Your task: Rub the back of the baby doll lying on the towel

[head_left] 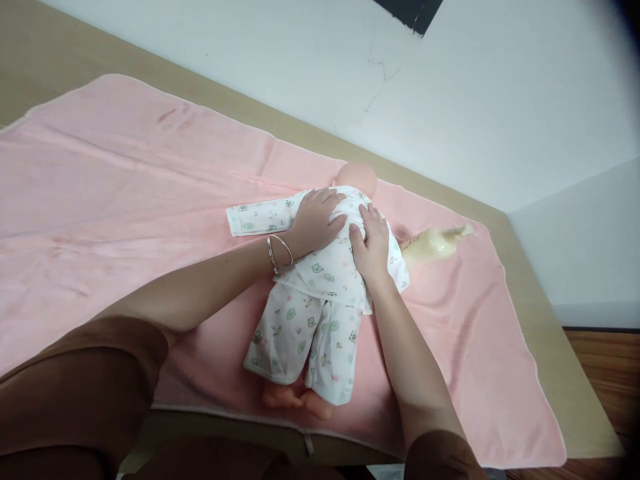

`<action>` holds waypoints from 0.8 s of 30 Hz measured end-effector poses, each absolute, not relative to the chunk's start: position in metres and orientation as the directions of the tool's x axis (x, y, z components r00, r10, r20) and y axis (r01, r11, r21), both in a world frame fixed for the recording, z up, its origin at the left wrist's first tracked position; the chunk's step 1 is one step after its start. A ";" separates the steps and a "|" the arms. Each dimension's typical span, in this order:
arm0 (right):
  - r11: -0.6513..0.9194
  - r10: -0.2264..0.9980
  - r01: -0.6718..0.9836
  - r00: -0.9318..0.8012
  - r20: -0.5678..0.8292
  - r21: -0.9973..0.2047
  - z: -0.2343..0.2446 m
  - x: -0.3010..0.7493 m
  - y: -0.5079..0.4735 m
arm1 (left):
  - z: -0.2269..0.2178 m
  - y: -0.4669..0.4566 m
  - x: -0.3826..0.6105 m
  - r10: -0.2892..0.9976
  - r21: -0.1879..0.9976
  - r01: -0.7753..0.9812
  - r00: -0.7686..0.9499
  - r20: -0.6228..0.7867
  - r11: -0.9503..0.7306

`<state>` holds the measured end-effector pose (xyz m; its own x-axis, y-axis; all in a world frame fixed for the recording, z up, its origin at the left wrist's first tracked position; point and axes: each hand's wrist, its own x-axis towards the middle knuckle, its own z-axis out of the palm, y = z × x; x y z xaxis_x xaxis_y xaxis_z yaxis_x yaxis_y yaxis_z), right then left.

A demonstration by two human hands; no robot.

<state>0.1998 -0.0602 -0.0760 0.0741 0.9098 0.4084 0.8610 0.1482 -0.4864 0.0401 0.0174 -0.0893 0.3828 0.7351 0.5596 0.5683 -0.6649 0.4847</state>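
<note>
A baby doll (356, 176) in a white printed top (320, 270) and matching trousers (290, 327) lies on a pink blanket (135, 167), its bare feet toward me. No face shows on its bald head. My left hand (320, 220) rests on the upper part of the top, fingers stretched out toward the head. On the right side of the top lies my right hand (371, 243), its fingers apart. Neither hand holds anything. A pale yellow bottle (435, 243) lies on its side just right of the doll, its near end partly hidden behind the sleeve.
The blanket is spread over a wooden table (570, 400), with light creases. A white wall (280, 67) rises behind the table's far edge. A dark panel (413, 13) hangs on it. Brown wooden flooring (607, 367) shows beyond the right edge.
</note>
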 end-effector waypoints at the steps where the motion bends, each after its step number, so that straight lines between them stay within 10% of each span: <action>1: 0.147 0.911 0.861 0.074 0.407 -0.486 -0.076 0.200 -0.060 | -0.089 0.017 0.040 0.735 0.487 0.567 0.379 0.562 -0.665; 24: 0.180 0.887 0.860 0.067 0.456 -0.477 -0.077 0.202 -0.061 | -0.091 0.017 0.041 0.749 0.512 0.560 0.365 0.553 -0.652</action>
